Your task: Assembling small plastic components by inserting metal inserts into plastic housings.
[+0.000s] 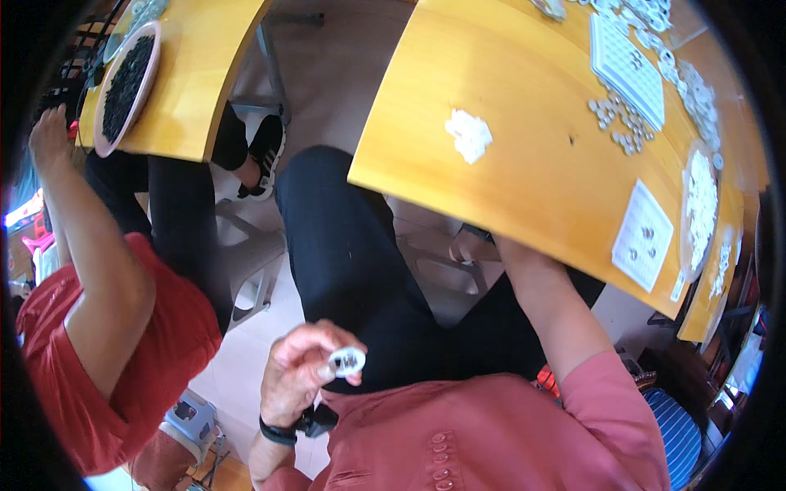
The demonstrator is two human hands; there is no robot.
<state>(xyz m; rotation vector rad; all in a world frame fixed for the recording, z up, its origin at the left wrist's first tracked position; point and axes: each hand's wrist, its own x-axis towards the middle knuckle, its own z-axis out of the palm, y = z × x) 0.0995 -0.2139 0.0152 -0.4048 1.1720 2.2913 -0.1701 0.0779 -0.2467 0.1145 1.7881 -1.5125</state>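
Observation:
My left hand (301, 365), with a dark watch on its wrist, is raised over my lap. Thumb and fingers pinch a small round white plastic piece (347, 361) with dark metal bits in its middle. My right forearm reaches under the near edge of the yellow table (524, 176), which hides the hand. On that table lie a heap of small white parts (469, 135), a white card (643, 235) with several small metal pieces on it, and scattered round metal parts (622, 121).
A white tray with holes (626, 65) lies far right among white rings (698, 102). At the right edge stands a tub of white parts (702, 209). To my left, a person in red (123, 344) sits by another table with a bowl of black parts (129, 86).

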